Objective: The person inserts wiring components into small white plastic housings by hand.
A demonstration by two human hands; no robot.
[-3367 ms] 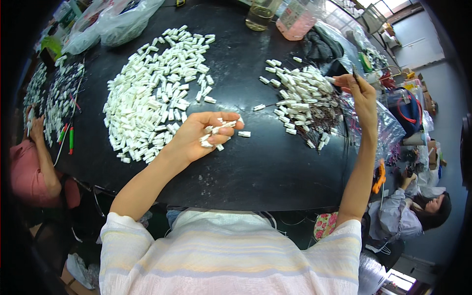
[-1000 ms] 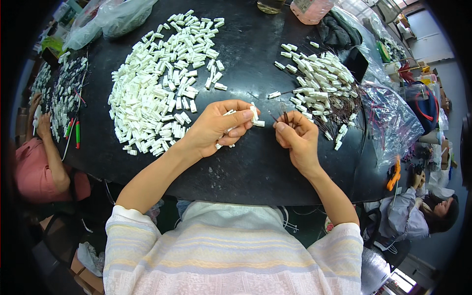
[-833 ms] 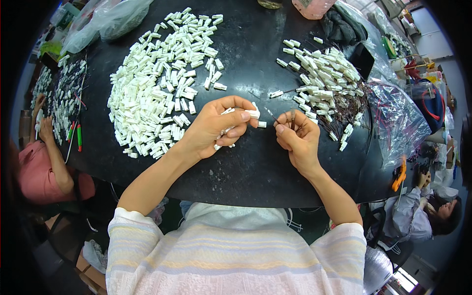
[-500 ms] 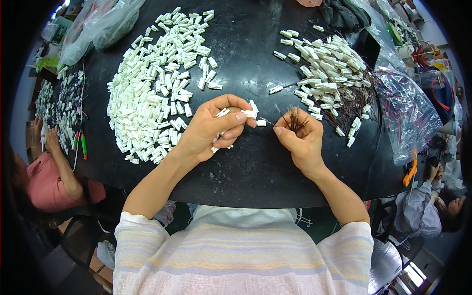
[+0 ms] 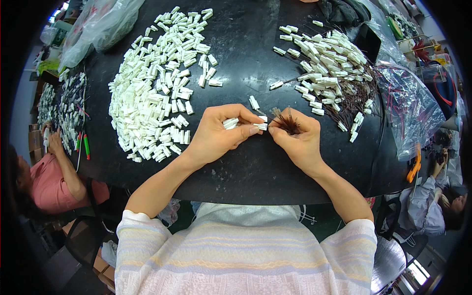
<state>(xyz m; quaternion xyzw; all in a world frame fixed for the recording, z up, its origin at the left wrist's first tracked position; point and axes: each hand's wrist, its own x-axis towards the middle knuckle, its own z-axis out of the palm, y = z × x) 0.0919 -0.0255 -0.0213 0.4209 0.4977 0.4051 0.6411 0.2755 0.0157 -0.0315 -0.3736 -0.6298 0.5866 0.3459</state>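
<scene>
My left hand [image 5: 221, 132] is closed, pinching a white connector housing [image 5: 260, 126] between thumb and forefinger. More white housings [image 5: 230, 123] are tucked in its curled fingers. My right hand [image 5: 301, 142] grips a bunch of thin brown wires [image 5: 289, 123] whose ends fan out above the fingers. Its thumb and forefinger tips sit right beside the pinched housing; whether a wire end is inside it is too small to tell. Just beyond the fingertips, a single white housing [image 5: 253, 102] lies on the black table [image 5: 246, 179].
A big heap of white housings [image 5: 142, 98] spreads on the left. At the right lies a pile of housings with brown wires [image 5: 329, 69]. Clear plastic bags [image 5: 410, 108] and orange-handled scissors [image 5: 414, 167] rest by the right edge. Co-workers sit at left [image 5: 59, 177] and right [image 5: 423, 206].
My hands have come together, the right one moving left so that its fingertips meet the housing in my left. The right hand's wires now bunch closer to the left fingertips.
</scene>
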